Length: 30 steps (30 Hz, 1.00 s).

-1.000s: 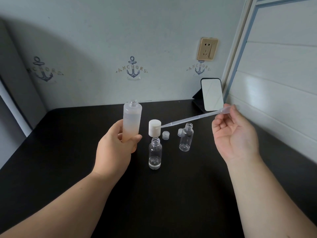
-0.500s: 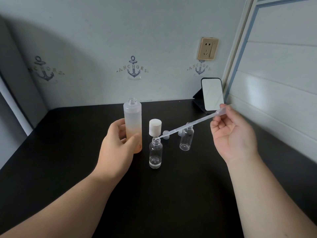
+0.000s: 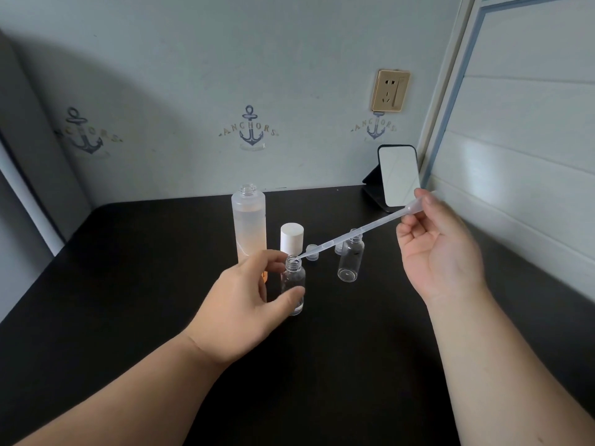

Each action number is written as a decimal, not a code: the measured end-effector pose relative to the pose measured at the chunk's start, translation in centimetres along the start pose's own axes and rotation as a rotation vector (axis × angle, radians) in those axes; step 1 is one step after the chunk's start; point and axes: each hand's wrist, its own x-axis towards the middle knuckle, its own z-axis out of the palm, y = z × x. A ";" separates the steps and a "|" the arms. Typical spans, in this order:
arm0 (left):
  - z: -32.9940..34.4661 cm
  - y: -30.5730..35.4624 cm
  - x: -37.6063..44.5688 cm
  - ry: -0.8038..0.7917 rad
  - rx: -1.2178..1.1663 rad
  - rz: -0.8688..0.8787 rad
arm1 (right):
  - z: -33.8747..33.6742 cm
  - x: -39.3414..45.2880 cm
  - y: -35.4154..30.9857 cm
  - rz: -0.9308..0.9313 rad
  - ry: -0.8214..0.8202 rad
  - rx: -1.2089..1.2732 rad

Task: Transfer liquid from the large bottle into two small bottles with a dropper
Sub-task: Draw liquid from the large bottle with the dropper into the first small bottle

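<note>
Dropper (image 3: 354, 231) tip now lowered to the mouth of the near small bottle (image 3: 293, 284), no longer held high above the desk (image 3: 128, 284). Left hand (image 3: 248, 304) moved off the large bottle (image 3: 249, 226), now curled round the near small bottle to steady it. Right hand (image 3: 441, 249) pinching the dropper bulb. Likely about to squeeze the liquid out. Large bottle uncapped, standing free, partly full of pale liquid. Near small bottle holding a shallow clear layer; far small bottle (image 3: 350, 257) seemingly empty. White cap (image 3: 291, 236) upright behind.

Both forearms are showing bare right up to the frame's edge, no sleeves, and the left hand (image 3: 244, 304) and right hand (image 3: 441, 252) are wearing nothing.
</note>
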 end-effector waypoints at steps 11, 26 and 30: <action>0.2 0.5 0.4 -0.075 0.081 0.014 | 0.1 0.0 -0.3 -0.038 -0.027 -0.020; 0.1 0.2 0.5 -0.051 0.046 0.059 | -0.3 0.2 -0.2 -0.025 0.015 -0.034; 0.1 0.2 0.6 -0.049 0.045 0.063 | -0.4 0.3 -0.3 -0.034 0.018 -0.043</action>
